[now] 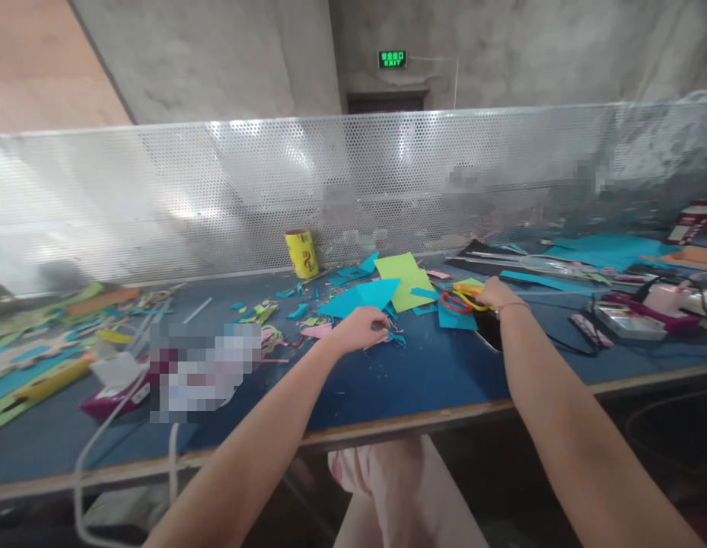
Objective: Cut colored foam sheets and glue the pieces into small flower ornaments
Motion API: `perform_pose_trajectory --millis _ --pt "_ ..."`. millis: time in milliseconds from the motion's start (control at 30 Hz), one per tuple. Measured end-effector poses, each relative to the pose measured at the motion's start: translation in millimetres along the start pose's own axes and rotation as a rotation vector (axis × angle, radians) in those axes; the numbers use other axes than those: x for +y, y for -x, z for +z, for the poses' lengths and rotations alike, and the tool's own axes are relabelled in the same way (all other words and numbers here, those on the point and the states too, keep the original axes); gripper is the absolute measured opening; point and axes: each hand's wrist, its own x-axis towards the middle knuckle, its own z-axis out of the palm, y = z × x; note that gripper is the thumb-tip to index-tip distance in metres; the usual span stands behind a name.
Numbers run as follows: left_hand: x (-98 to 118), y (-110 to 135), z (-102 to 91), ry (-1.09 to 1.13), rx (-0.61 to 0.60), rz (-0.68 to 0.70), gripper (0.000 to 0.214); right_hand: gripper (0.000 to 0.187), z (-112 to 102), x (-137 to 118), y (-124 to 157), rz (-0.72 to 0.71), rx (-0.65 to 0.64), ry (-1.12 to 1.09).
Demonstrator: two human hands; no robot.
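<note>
My left hand [360, 329] rests low over the table with its fingers curled around a small bunch of blue and pink paper scraps [395, 338]. Just beyond it lies a blue sheet [361, 297], and a lime-green sheet [403, 280] is farther back. My right hand [495, 295], with a thin band at the wrist, is closed at the yellow handles of a pair of scissors [468, 295]. A red scissor handle [456, 304] shows beside them, above a blue paper piece [457, 316]. The fingertips of my right hand are partly hidden. Under that wrist lies a black phone-like object [490, 332].
A yellow roll [301, 254] stands by the perforated metal screen [244, 190]. At left are a purple device [116, 399] with a white cable and paper strips [39, 354]. On the right lie clear sticks [524, 262], blue sheets [609, 250] and another purple device [673, 316].
</note>
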Motion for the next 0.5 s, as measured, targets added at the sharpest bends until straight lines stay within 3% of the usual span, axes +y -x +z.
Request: perform_pose_trajectory --millis 100,433,500 --pt "3.3 -0.9 0.7 -0.030 -0.040 0.023 0.016 0.046 -7.4 -3.7 4.8 -0.005 -0.043 0.040" --pt "-13.2 -1.6 4.1 -0.117 -0.093 -0.012 0.019 0.018 -23.9 3.7 10.6 0.017 -0.150 0.003" --pt "-14.9 -2.3 3.8 -0.122 -0.117 -0.027 0.019 0.015 -22.5 5.4 7.1 -0.078 -0.119 -0.122"
